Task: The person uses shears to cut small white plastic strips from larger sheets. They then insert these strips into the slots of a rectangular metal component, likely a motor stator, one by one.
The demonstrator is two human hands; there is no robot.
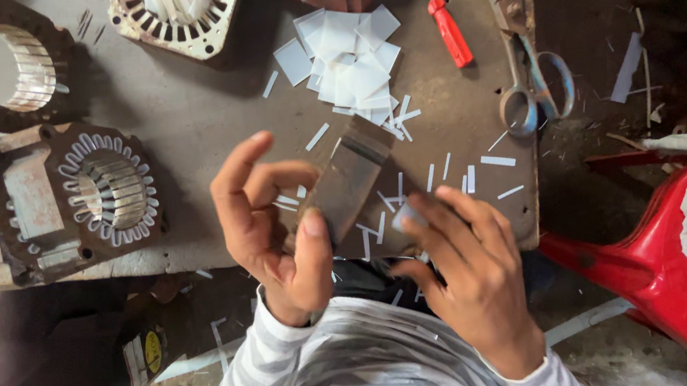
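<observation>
Your striped sleeves fill the bottom of the view, and just above them your two hands meet over the near edge of the counter. Your left hand is closed around the lower end of a flat grey metal bar — thumb pressed on its face, forefinger lifted and curled clear of it. The bar slants up and away from you, its far end reaching toward a heap of white paper squares. Your right hand pinches a small white paper slip between the fingertips, just beside the bar's lower end; whether slip and bar touch, you cannot tell from here.

Narrow white paper strips lie scattered on the counter around both hands. Beyond the heap lies a red-handled screwdriver, and to its right a pair of scissors rests near the counter's edge, handles toward you.

On the left sits a rusty motor core with white slips standing in its slots — a second one lies behind it, and a third at the top of the view holds white paper in its bore. A red plastic chair with pale cloth on it stands at your lower right, off the counter.
</observation>
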